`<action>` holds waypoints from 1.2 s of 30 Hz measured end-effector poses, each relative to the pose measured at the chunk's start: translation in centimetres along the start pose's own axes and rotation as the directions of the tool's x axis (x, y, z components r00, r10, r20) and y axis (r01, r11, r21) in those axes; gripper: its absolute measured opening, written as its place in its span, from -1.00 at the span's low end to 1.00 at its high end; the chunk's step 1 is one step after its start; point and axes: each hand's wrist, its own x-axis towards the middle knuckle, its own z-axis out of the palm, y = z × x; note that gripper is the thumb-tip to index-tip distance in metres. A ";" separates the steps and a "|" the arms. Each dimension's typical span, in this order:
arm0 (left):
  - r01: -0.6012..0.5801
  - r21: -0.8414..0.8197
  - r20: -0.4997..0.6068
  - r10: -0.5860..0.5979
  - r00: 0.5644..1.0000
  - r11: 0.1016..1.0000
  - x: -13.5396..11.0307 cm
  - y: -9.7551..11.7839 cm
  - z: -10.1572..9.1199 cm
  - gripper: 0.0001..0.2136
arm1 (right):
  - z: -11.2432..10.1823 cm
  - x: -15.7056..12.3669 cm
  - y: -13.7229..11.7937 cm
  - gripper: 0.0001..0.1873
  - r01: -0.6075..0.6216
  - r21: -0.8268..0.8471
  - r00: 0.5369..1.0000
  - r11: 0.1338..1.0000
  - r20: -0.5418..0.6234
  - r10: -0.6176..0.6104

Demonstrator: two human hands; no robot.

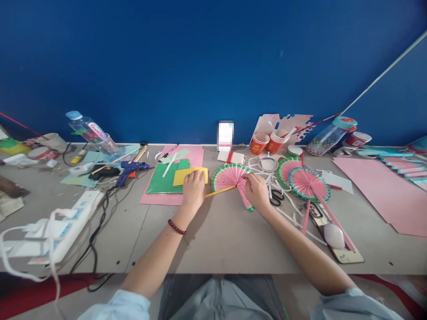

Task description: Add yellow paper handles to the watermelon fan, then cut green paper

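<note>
A pink paper fan [230, 175] with a green rim and dark seed marks lies partly unfolded on the table between my hands. My right hand [256, 189] is closed at its right side, fingers pinching the pleats near the centre. A thin yellow stick [220, 191] runs from the fan's centre to my left hand [194, 186], whose curled fingers are closed around its end. Beneath those fingers sits a yellow card [182, 177], on top of a green sheet pack [163, 180] and pink paper [147, 198]. My palms hide both grips in part.
Finished-looking round fans [310, 184], black scissors [276, 197], white strips [293, 218] and a phone [348, 255] are on the right. Red paper cups [259, 143] stand behind. A blue glue gun [130, 171], plastic bottle [95, 133] and power strip [75, 226] with cables occupy the left.
</note>
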 end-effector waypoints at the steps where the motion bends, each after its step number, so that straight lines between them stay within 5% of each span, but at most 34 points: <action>1: 0.003 0.013 0.017 -0.003 1.000 1.000 0.0 -0.2 0.1 -0.65 | -0.1 0.1 0.2 -0.70 -0.029 0.016 0.999 0.999 -0.029 0.030; 4: 0.003 0.015 0.026 -0.003 1.000 1.000 0.0 -0.6 0.5 -0.74 | -0.3 0.4 1.0 -0.72 -0.105 0.073 0.991 0.992 -0.078 0.111; 7: -0.023 -0.028 -0.104 0.020 0.994 0.999 0.2 -0.7 0.6 -0.77 | -0.8 0.8 1.4 -0.75 -0.144 0.141 0.986 0.980 -0.060 0.153; 12: -0.125 -0.103 -0.281 0.092 0.955 0.987 0.3 0.3 -0.2 -0.80 | -2.1 1.2 -0.5 -0.69 -0.056 0.216 0.996 0.975 0.075 0.040; 16: -0.255 -0.132 -0.278 0.211 0.937 0.958 -0.3 2.0 -0.7 -0.82 | -2.4 1.3 -2.9 -0.59 0.015 0.337 0.970 0.941 0.223 -0.095; 18: -0.316 -0.133 -0.277 0.271 0.922 0.939 -0.6 2.6 -0.8 -0.82 | -2.2 1.2 -3.6 -0.71 0.029 0.404 0.970 0.914 0.209 -0.123; 24: -0.385 -0.178 -0.236 0.340 0.910 0.906 -0.8 2.9 -1.2 -0.78 | -1.2 0.1 -3.4 -0.90 -0.121 0.488 0.986 0.864 0.159 0.048; 30: -0.350 -0.212 -0.200 0.310 0.929 0.912 -0.9 3.1 -1.1 -0.74 | -0.4 -0.9 -2.9 -0.58 -0.239 0.656 0.956 0.716 0.286 0.057; 36: -0.408 -0.231 -0.234 0.357 0.904 0.883 -1.4 3.6 -0.9 -0.78 | -0.6 -0.8 -2.3 -0.86 -0.287 0.685 0.944 0.669 0.320 0.078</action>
